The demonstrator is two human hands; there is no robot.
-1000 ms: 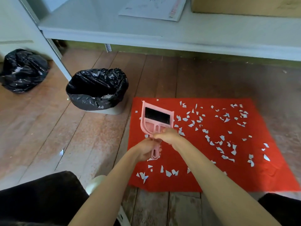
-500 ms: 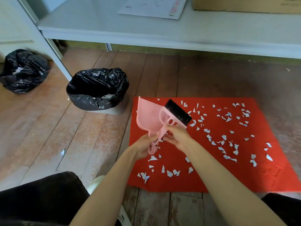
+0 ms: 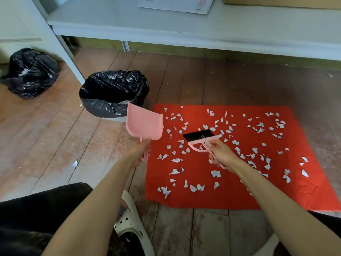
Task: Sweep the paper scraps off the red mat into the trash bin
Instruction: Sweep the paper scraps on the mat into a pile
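A red mat [image 3: 230, 191] lies on the wooden floor, strewn with several white paper scraps [image 3: 215, 173]. My left hand [image 3: 139, 151] grips the handle of a pink dustpan [image 3: 144, 124], held off the mat's left edge, just right of the trash bin [image 3: 112, 95] lined with a black bag. My right hand [image 3: 222, 156] holds a pink hand brush [image 3: 200, 140] over the middle of the mat, its black bristles pointing away from me among the scraps.
A tied black rubbish bag [image 3: 30, 72] sits at the far left on the floor. A white shelf [image 3: 184, 28] with papers and a cardboard box overhangs the back. My white clog [image 3: 129, 224] rests by the mat's near left corner.
The brush and the dustpan have come apart: my left hand carried the dustpan left off the mat, and my right hand brought the brush right, down over the scraps.
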